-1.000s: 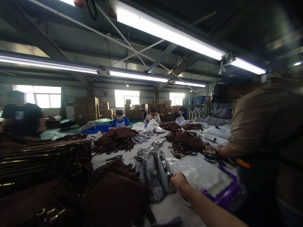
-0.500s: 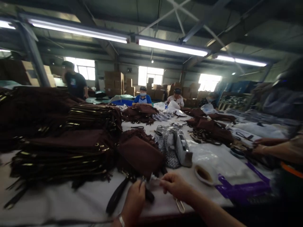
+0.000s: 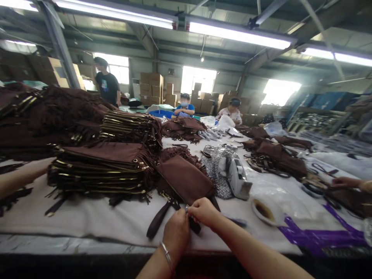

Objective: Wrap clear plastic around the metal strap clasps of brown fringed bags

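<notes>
My left hand [image 3: 176,231] and my right hand [image 3: 202,211] meet at the near corner of a brown fringed bag [image 3: 186,179] lying on the white table [image 3: 95,219]. Both are closed in a pinch on something small at the bag's zipper end; I cannot make out what. A dark wrist strap [image 3: 157,221] trails from that corner toward me, left of my left hand. A bracelet sits on my left wrist.
Tall stacks of brown bags [image 3: 101,166] fill the left. A tape dispenser [image 3: 240,180], a tape roll [image 3: 263,211] and purple-printed plastic bags [image 3: 316,234] lie to the right. A co-worker's hand [image 3: 343,182] works at the right; another arm [image 3: 17,180] enters left. Other people sit far back.
One second ago my right hand was at the tape dispenser. It came back to the bag's corner, my left hand joined it, and both now pinch closer together. The view has tilted down.
</notes>
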`<state>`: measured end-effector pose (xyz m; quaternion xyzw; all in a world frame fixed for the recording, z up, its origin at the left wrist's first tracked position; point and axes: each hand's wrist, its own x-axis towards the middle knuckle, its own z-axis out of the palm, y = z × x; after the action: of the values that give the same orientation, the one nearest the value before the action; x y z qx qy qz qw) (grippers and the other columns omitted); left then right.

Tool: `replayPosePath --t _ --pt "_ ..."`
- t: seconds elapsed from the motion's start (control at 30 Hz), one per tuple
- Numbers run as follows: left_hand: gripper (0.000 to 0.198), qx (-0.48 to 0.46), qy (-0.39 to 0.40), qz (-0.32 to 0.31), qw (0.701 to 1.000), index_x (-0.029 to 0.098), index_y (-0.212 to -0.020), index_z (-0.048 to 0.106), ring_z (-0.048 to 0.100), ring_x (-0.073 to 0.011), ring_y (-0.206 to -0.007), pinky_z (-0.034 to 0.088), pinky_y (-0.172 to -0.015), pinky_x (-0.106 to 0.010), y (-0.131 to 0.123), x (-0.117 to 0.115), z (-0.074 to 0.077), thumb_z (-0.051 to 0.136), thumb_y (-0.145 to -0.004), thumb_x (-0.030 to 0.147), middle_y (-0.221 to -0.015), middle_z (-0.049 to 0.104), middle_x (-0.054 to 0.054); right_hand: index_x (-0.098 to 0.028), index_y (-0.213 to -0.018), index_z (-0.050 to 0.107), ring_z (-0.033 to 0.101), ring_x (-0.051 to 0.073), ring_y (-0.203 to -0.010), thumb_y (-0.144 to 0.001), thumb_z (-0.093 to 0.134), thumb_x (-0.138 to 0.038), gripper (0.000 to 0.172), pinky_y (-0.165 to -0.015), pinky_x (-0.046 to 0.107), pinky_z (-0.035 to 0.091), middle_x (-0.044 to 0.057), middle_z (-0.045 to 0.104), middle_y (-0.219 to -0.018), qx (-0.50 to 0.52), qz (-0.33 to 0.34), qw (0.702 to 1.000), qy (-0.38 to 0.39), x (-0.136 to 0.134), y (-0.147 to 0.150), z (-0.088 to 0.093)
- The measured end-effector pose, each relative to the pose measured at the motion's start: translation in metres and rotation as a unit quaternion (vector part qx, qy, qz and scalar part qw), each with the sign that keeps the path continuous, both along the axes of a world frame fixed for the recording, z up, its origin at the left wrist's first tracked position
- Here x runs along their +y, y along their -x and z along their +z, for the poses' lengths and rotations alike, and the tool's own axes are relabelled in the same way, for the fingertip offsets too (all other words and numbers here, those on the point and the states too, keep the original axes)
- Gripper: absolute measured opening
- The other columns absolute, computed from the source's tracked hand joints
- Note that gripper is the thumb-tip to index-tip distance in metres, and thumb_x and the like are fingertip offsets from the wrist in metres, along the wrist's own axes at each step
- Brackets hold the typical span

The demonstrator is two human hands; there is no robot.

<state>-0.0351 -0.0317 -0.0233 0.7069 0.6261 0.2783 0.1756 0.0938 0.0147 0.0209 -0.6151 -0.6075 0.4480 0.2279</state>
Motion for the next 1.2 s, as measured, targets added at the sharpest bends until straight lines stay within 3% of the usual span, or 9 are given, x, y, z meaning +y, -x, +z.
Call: replayPosePath --t 0.23,0.43,0.63,0.87,1.07,1.2 --pt "0.032 0.051 0.006 -0.014 0.999 0.016 -0.091 0.06 0.065 -0.0248 -0.083 0.044 -0.071 -0.034 0.0 -0.001 -0.005 0.028 -0.094 0.017 -0.088 0.068 -0.012 -0.017 -0.049 0.06 0.034 0.007 -0.032 -0.072 0.065 -0.035 0.03 -0.037 0.023 0.022 -0.003 0.046 -0.035 -0.017 -0.026 0.998 0.06 0.004 0.003 0.002" --pt "0.031 0.076 0.015 -0.016 0.997 0.015 -0.092 0.06 0.065 -0.0245 -0.082 0.043 -0.069 -0.034 -0.002 -0.006 0.001 0.03 -0.092 0.012 -0.089 0.068 -0.012 -0.018 -0.045 0.055 0.041 0.008 -0.035 -0.069 0.068 -0.038 0.034 -0.036 0.023 0.024 -0.001 0.05 -0.04 -0.035 -0.037 0.998 0.039 0.007 0.004 -0.004" --pt "0.029 0.001 0.021 -0.011 1.0 0.019 -0.079 0.056 0.062 -0.0223 -0.074 0.038 -0.066 -0.034 0.002 0.0 0.01 0.031 -0.094 0.022 -0.08 0.067 -0.011 -0.017 -0.056 0.067 0.032 0.005 -0.033 -0.071 0.059 -0.024 0.018 -0.034 0.021 0.02 -0.003 0.057 -0.047 0.046 0.037 0.995 0.081 -0.005 -0.014 -0.001" --pt "0.032 -0.12 0.048 -0.035 0.991 0.021 -0.07 0.052 0.055 -0.0209 -0.066 0.032 -0.063 -0.034 0.001 0.002 0.015 0.031 -0.093 0.03 -0.07 0.062 -0.008 -0.015 -0.052 0.065 0.03 0.005 -0.032 -0.069 0.055 -0.015 0.019 -0.035 0.021 0.018 -0.002 0.055 -0.045 0.071 -0.022 0.996 0.055 -0.015 -0.014 -0.008" --pt "0.033 -0.328 0.161 -0.024 0.931 0.021 -0.067 0.055 0.047 -0.0168 -0.058 0.034 -0.055 -0.031 -0.006 0.0 0.019 0.042 -0.086 0.045 -0.062 0.054 -0.002 -0.013 -0.05 0.065 0.037 0.006 -0.037 -0.066 0.052 -0.011 0.02 -0.042 0.021 0.022 -0.003 0.051 -0.041 0.086 -0.047 0.995 0.034 -0.021 -0.011 -0.008" --pt "0.036 -0.501 0.287 0.008 0.817 0.023 -0.073 0.052 0.021 -0.0083 -0.04 0.018 -0.041 -0.025 -0.012 -0.007 0.012 0.052 -0.078 0.059 -0.053 0.03 0.008 -0.014 -0.049 0.065 0.041 0.006 -0.041 -0.063 0.05 -0.011 0.02 -0.046 0.021 0.027 -0.002 0.054 -0.044 0.108 -0.062 0.992 0.027 -0.022 -0.009 -0.009"
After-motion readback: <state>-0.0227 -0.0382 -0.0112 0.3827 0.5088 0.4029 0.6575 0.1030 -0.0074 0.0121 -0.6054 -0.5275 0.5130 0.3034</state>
